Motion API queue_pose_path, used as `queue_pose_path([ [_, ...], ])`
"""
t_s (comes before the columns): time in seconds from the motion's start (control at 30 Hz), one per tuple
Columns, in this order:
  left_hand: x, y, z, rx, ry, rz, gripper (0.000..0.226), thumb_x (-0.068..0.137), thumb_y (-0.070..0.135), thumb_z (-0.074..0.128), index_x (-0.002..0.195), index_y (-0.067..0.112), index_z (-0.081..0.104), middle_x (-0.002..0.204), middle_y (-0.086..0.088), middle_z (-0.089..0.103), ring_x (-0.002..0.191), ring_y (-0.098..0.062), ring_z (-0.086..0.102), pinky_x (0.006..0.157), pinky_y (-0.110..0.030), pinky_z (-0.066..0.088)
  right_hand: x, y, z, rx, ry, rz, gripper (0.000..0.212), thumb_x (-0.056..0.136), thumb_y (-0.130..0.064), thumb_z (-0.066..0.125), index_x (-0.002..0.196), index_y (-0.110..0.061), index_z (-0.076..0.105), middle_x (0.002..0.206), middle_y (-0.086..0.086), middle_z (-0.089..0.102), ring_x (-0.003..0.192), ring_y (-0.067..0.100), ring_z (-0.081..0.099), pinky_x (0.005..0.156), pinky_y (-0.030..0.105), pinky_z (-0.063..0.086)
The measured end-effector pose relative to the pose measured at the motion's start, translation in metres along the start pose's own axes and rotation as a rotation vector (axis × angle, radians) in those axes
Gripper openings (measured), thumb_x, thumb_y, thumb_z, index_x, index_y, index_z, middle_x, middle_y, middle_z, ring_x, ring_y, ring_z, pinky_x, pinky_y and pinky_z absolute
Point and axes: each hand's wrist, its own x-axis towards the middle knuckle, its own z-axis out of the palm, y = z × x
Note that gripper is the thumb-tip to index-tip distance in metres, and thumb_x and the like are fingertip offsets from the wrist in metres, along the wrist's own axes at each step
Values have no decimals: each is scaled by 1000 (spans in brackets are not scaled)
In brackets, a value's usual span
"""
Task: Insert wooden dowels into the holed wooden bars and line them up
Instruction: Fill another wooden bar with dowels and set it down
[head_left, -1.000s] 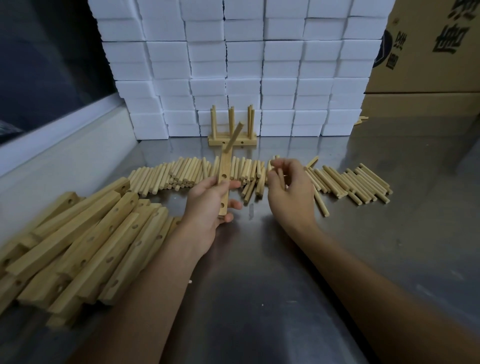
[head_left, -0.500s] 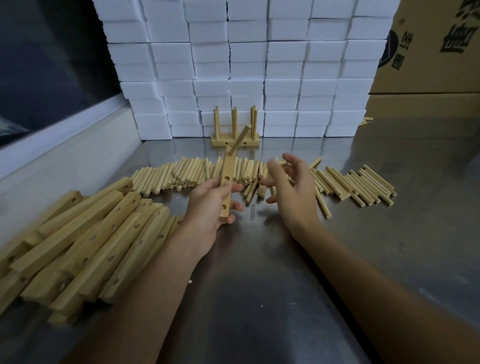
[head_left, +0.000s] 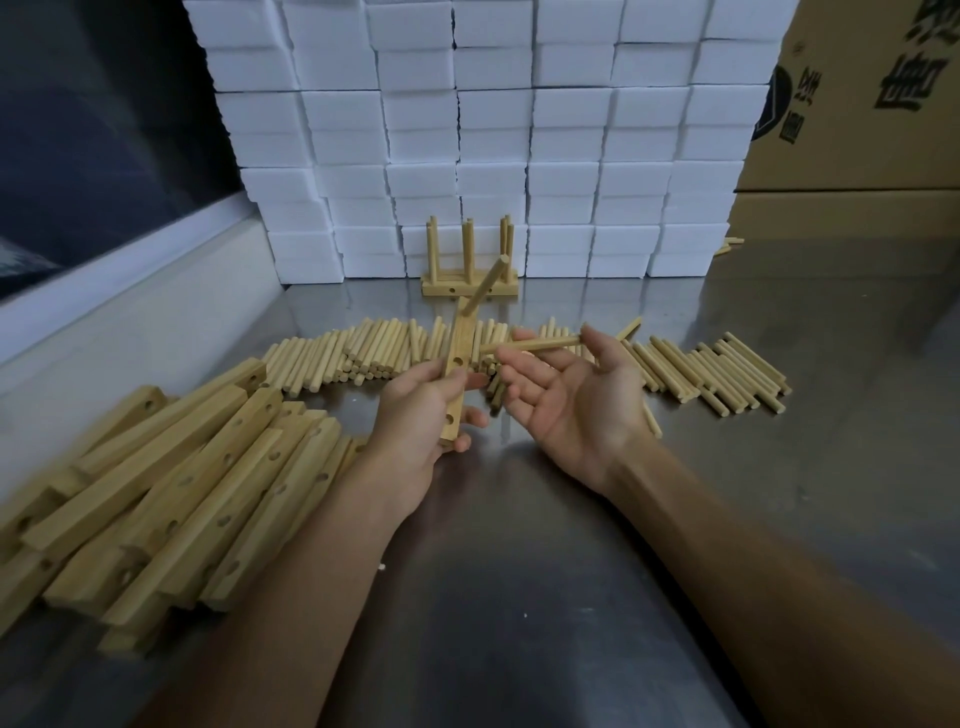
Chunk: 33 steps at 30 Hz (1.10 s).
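A brushed-metal tabletop (head_left: 545, 597) fills the lower view, dull grey with soft reflections and a few small pale specks on it. Its far edge is walled off by a stack of white foam blocks (head_left: 493, 130), laid in even courses like brickwork. Right of the blocks stand brown cardboard cartons (head_left: 857, 104) printed with dark characters. Left of the blocks a pale ledge (head_left: 104, 312) runs along the tabletop's side, with a dark window pane (head_left: 93, 130) above it.

At the foot of the foam blocks stands a finished bar assembly (head_left: 470, 283), its dowels upright. Nearer than that, a long row of loose dowels (head_left: 363, 353) lies across the tabletop, continuing to the right as a second loose group (head_left: 727, 374). On the window side, well nearer than the foam blocks, lies a heap of holed bars (head_left: 171, 483), overlapping one another.

Between the dowel row and the camera, the left hand (head_left: 421, 421) grips a holed bar (head_left: 456, 374) near its lower end, fingers curled round it. One dowel (head_left: 485, 288) already sticks out of the bar's top hole, tilted toward the assembly. The right hand (head_left: 576, 400) is turned palm up, mostly spread, with its fingertips pinching a single dowel (head_left: 535, 344) whose tip touches the bar beside the middle hole.
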Motion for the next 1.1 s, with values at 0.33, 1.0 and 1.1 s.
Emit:
queue_pose_path([
  [0.33,2,0,0,9,-8,0,12,97,5,56,102,8,67,69,1,70,53,-15,60,37,-22,34,-1,2,2,-92,-92,109,58,97,-47,35,118,-1,65,112,21,71,88,26,70,80,35,51],
  [1.0,0,-1,3,62,38,-38,39,95,-8,48,129,4,62,83,-10,67,53,-14,57,40,-22,37,-11,0,10,-237,-205,111,49,87,-41,61,125,-10,62,120,18,69,100,20,70,84,27,57],
  [1.1,-1,0,2,75,34,-33,37,95,-7,46,126,4,64,82,-9,67,54,-15,57,40,-22,37,-12,0,11,-272,-218,108,49,87,-41,60,125,-11,62,121,17,69,101,20,69,87,28,56],
])
